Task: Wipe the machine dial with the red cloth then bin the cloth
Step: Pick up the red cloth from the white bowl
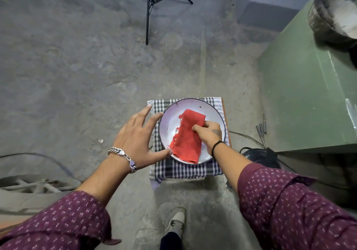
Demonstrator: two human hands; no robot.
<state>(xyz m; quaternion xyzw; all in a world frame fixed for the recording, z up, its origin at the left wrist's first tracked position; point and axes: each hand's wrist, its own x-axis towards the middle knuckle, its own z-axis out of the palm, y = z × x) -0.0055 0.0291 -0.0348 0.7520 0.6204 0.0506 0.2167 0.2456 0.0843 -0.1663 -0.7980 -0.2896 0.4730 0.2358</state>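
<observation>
Cloth first: the red cloth (pixel 187 136) is lying folded in a white enamel plate (pixel 170 122) with a dark rim, and the plate is sitting on a checked towel (pixel 185 169) draped over a small stool on the concrete floor. My right hand (pixel 209 134) is pinching the cloth's right edge, thumb and fingers closed together on the fabric. My left hand (pixel 140 140) is holding nothing; I am spreading its fingers wide, the forefinger and thumb touching the plate's left rim. I am wearing a chain bracelet (pixel 123 158) on the left wrist and a thin black band (pixel 217 147) on the right. A green machine cabinet (pixel 309 95) is standing to my right, well apart from the plate, with a blurred round metal part (pixel 332 14) above it. A black tripod (pixel 150 4) is standing beyond the stool.
</observation>
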